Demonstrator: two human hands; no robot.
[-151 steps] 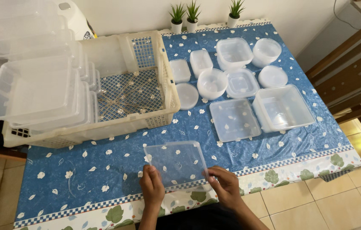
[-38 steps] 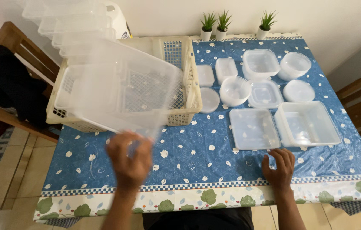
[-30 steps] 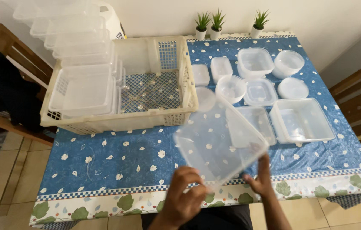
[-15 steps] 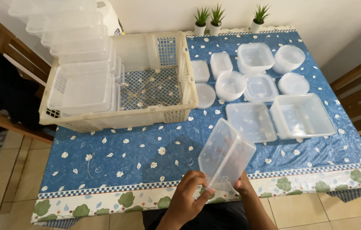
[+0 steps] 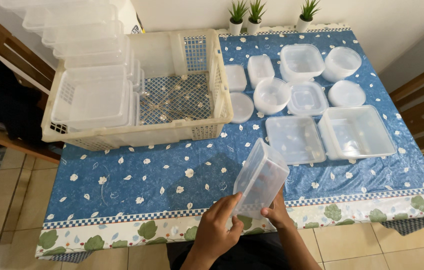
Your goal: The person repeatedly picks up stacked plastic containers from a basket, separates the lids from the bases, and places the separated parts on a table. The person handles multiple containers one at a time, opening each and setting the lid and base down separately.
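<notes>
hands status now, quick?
Left hand: closed on the clear plastic container.
Right hand: gripping the same container, from underneath.

Both hands, left hand and right hand, hold clear plastic container tilted above blue flowered tabletop, near edge.

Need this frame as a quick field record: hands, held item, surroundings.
left hand: grips lower edge of clear plastic container
right hand: supports same container from its right side
container state: tilted, lifted off table
basket: cream, far left, clear tubs stacked inside
lids and tubs: spread on blue tablecloth, far right
plants: three, far edge
</notes>
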